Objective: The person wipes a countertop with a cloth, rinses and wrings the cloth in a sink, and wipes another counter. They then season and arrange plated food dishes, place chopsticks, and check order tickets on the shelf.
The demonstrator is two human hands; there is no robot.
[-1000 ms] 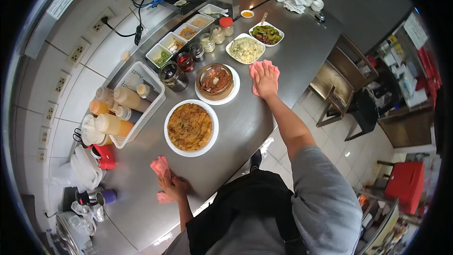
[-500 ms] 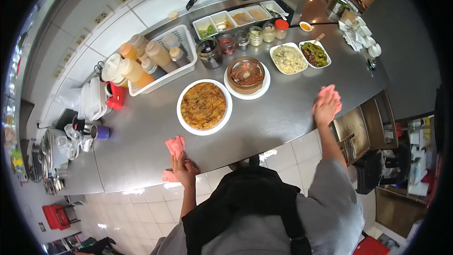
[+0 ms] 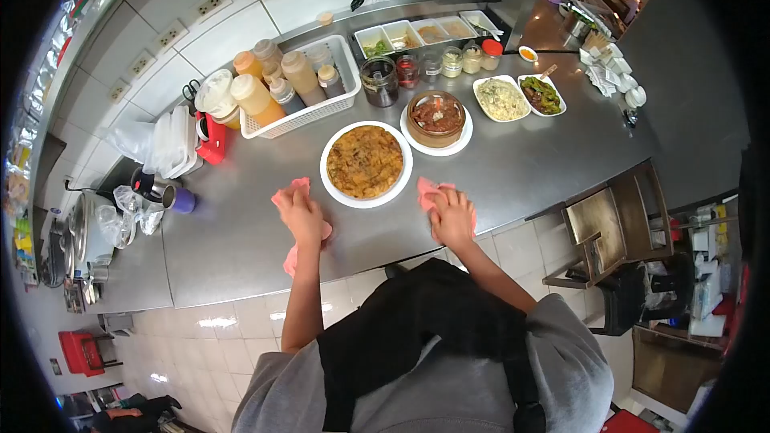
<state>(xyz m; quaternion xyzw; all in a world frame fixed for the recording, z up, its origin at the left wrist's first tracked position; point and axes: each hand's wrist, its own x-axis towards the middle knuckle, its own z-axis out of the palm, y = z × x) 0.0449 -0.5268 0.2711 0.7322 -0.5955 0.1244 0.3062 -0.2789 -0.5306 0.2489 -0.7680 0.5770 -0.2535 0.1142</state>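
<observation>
Left hand and right hand hold pink cloths.

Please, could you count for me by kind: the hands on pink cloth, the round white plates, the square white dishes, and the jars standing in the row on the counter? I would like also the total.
Hands on pink cloth: 2 (left hand, right hand)
Round white plates: 2
Square white dishes: 2
Jars: 6
Total: 12

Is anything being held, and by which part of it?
The left hand covers the middle of one cloth, the right hand the middle of another cloth; whether either grips can't be told.
</observation>
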